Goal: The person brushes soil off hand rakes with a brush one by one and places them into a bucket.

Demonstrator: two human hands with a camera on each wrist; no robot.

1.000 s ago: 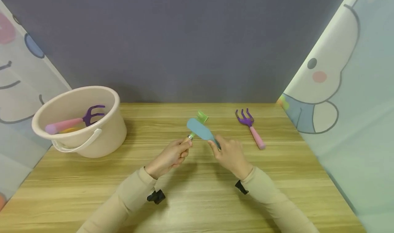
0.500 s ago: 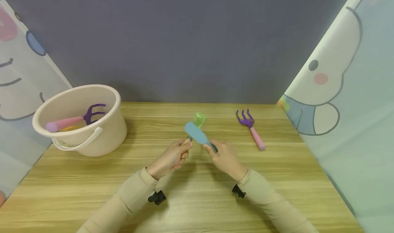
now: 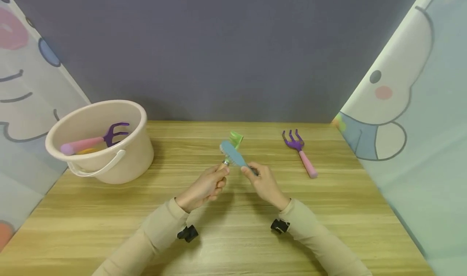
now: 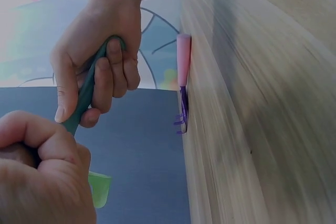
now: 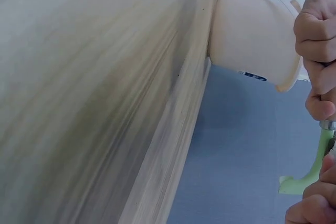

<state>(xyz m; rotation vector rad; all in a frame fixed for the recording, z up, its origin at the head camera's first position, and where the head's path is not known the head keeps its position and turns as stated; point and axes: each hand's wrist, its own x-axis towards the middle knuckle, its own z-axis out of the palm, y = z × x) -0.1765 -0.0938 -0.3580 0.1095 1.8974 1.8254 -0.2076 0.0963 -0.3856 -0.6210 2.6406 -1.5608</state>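
Note:
My left hand [image 3: 206, 187] grips the wooden handle of a small hand rake with a light green toothed head [image 3: 236, 139], which points away from me. A blue scrub brush [image 3: 233, 152] is in my right hand [image 3: 266, 185], thumb along its dark handle. The brush lies across the rake's neck in the head view, tilted so that its pale bristles show along the left edge. In the left wrist view, the fingers of the right hand [image 4: 100, 51] curl round the brush's handle [image 4: 86, 95]. The right wrist view shows the rake's curved green neck [image 5: 319, 153] beside the bristles.
A cream bucket [image 3: 133, 162] with a white handle stands at the left, holding a pink-handled purple fork [image 3: 84, 145] and something yellow [image 3: 86, 150]. Another such fork [image 3: 308, 164] lies on the wooden table [image 3: 233, 243] at the right. A dark panel [image 3: 233, 53] rises behind.
The brush has moved slightly left and turned from its flat back onto its edge, so bristles now show. The green rake head has twisted a little. The left hand has barely moved.

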